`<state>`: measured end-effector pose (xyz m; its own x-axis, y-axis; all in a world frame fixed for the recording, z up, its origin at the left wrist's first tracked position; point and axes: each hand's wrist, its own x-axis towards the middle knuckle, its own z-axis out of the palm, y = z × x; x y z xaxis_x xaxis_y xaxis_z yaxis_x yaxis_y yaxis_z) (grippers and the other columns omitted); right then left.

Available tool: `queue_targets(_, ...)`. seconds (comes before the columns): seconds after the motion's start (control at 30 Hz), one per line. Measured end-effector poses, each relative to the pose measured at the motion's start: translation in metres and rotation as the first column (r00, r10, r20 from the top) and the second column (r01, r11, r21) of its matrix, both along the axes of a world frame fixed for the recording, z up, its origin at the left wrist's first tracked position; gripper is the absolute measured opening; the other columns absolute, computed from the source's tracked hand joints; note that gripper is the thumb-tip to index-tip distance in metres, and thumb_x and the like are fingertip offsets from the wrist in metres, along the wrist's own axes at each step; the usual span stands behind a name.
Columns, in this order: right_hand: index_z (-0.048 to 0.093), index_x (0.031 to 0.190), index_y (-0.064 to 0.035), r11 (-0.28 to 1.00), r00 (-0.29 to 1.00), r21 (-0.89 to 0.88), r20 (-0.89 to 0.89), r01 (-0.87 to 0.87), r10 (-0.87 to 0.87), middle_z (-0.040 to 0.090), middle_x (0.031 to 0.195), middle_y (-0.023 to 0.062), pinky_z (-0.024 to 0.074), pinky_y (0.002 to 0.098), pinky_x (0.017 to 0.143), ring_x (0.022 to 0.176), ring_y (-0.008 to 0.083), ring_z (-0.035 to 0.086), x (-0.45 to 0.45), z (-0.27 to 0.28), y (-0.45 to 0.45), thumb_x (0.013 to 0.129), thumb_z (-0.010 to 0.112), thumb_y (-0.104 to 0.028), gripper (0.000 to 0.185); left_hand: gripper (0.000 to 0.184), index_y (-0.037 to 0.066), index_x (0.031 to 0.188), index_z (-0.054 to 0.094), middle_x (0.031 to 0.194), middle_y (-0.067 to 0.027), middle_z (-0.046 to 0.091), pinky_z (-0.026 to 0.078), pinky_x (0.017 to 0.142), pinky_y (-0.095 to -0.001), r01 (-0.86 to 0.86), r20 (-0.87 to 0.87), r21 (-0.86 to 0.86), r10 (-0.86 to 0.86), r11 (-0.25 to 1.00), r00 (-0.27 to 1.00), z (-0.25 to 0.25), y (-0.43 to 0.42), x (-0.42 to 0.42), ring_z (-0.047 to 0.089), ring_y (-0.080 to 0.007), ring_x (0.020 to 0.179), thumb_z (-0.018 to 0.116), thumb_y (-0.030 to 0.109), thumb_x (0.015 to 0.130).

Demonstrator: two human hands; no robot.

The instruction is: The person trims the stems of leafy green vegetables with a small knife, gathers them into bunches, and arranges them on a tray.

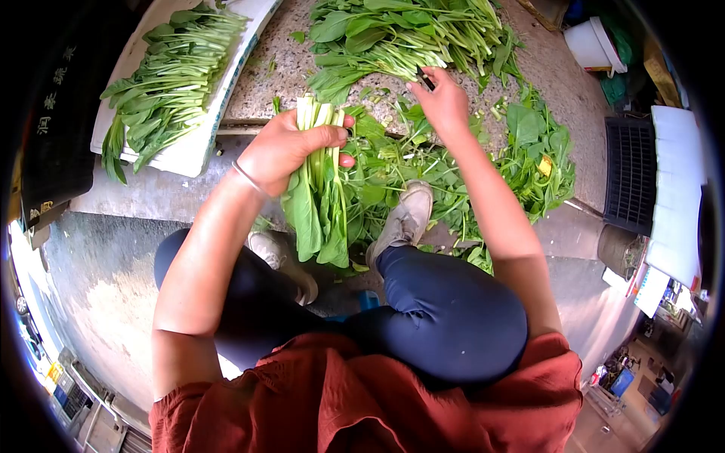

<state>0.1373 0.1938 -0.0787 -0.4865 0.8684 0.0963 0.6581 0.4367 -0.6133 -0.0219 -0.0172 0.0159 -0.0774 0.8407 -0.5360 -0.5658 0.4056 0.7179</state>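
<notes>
My left hand (291,143) is closed around a bunch of leafy greens (319,177), its pale stem ends pointing up and its leaves hanging down. Between the fingers of my right hand (444,104) is a small black tool (425,78); its exact kind is too small to tell. That hand is at the near edge of a big pile of leafy greens (408,34), by the stems. Loose leaves and trimmings (377,158) lie below and between both hands, around my shoes.
At the upper left, more greens (177,75) lie in rows on a white board (189,162). A white bucket (593,45), a black crate (630,174) and a white foam box (676,189) stand on the right. Another heap of leaves (540,143) is beyond my right forearm.
</notes>
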Motion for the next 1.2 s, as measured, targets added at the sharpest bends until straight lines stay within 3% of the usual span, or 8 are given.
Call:
queue_targets(0.43, 0.062, 0.095, -0.019, 0.857, 0.909, 0.326, 0.264, -0.399, 0.323, 0.056, 0.091, 0.0001, 0.0492, 0.0358, 0.064, 0.075, 0.0228, 0.06, -0.034, -0.012, 0.018, 0.077, 0.064, -0.029, 0.021, 0.024, 0.001, 0.098, 0.059, 0.092, -0.0045, 0.063, 0.05, 0.062, -0.0247, -0.033, -0.182, 0.04, 0.04, 0.999, 0.983, -0.015, 0.01, 0.007, 0.058, -0.0109, 0.07, 0.063, 0.002, 0.075)
queue_targets(0.57, 0.063, 0.092, -0.0147, 0.958, 0.97, 0.212, 0.183, -0.195, 0.157, 0.059, 0.085, 0.0017, 0.048, 0.0341, 0.062, 0.069, 0.0206, 0.06, -0.035, -0.015, 0.022, 0.079, 0.063, -0.028, 0.019, 0.025, 0.0, 0.1, 0.058, 0.09, -0.0043, 0.062, 0.051, 0.059, -0.0248, -0.034, -0.193, 0.034, 0.04, 0.999, 0.98, -0.01, 0.008, 0.004, 0.058, -0.0109, 0.065, 0.063, 0.002, 0.076)
queue_targets(0.63, 0.062, 0.092, -0.0093, 0.96, 0.979, -0.257, -0.192, -0.11, 0.061, 0.061, 0.08, 0.0035, 0.0458, 0.0283, 0.061, 0.062, 0.014, 0.058, -0.029, -0.01, 0.027, 0.081, 0.063, -0.024, 0.018, 0.024, 0.0, 0.1, 0.058, 0.089, -0.0041, 0.062, 0.05, 0.059, -0.0247, -0.047, -0.183, 0.037, 0.053, 0.998, 0.982, -0.009, 0.006, 0.003, 0.058, -0.0108, 0.065, 0.063, 0.003, 0.076)
queue_targets(0.77, 0.059, 0.089, -0.0011, 0.851, 0.865, -0.489, -0.493, -0.189, -0.091, 0.06, 0.075, 0.0023, 0.0431, 0.0226, 0.058, 0.061, 0.0092, 0.055, -0.008, 0.0, 0.021, 0.082, 0.063, -0.013, 0.015, 0.025, 0.001, 0.1, 0.058, 0.09, -0.0042, 0.062, 0.05, 0.058, -0.0243, -0.039, -0.208, 0.042, 0.047, 0.998, 0.977, -0.009, 0.005, 0.001, 0.057, -0.0105, 0.064, 0.064, 0.003, 0.076)
queue_targets(1.03, 0.06, 0.089, -0.0009, 0.822, 0.829, -0.499, -0.556, -0.273, -0.062, 0.06, 0.075, 0.0032, 0.0429, 0.0225, 0.055, 0.058, 0.0095, 0.054, 0.001, 0.039, 0.011, 0.08, 0.066, -0.015, 0.018, 0.022, 0.0, 0.096, 0.058, 0.086, -0.0039, 0.061, 0.05, 0.059, -0.024, -0.036, -0.231, 0.035, 0.043, 0.999, 0.972, -0.007, 0.003, 0.002, 0.057, -0.0106, 0.063, 0.064, 0.004, 0.075)
queue_targets(1.13, 0.063, 0.092, -0.0019, 0.445, 0.882, -0.762, -0.382, -0.47, 0.276, 0.064, 0.077, 0.0066, 0.0431, 0.025, 0.05, 0.051, 0.0103, 0.052, 0.008, 0.072, 0.003, 0.075, 0.069, -0.017, 0.023, 0.021, 0.0, 0.095, 0.058, 0.084, -0.0047, 0.061, 0.05, 0.059, -0.024, -0.113, -0.244, 0.022, 0.115, 0.993, 0.963, -0.006, 0.004, 0.001, 0.057, -0.0111, 0.063, 0.065, 0.004, 0.075)
queue_targets(1.17, 0.063, 0.092, -0.0019, 0.448, 0.883, -0.762, -0.381, -0.469, 0.276, 0.064, 0.077, 0.0066, 0.0431, 0.025, 0.05, 0.051, 0.0103, 0.052, 0.005, 0.061, 0.003, 0.075, 0.069, -0.017, 0.023, 0.021, 0.0, 0.095, 0.058, 0.084, -0.0047, 0.061, 0.05, 0.059, -0.024, -0.112, -0.243, 0.025, 0.114, 0.993, 0.963, -0.007, 0.005, 0.0, 0.057, -0.0111, 0.063, 0.065, 0.004, 0.075)
queue_targets(1.2, 0.063, 0.09, -0.0023, 0.694, 0.949, -0.653, -0.143, -0.304, 0.28, 0.064, 0.076, 0.0069, 0.0445, 0.0264, 0.051, 0.052, 0.0111, 0.053, 0.001, 0.039, 0.004, 0.075, 0.069, -0.02, 0.024, 0.021, -0.001, 0.094, 0.058, 0.082, -0.005, 0.061, 0.05, 0.059, -0.024, -0.118, -0.262, 0.019, 0.118, 0.993, 0.958, -0.008, 0.006, -0.002, 0.057, -0.0113, 0.064, 0.065, 0.004, 0.075)
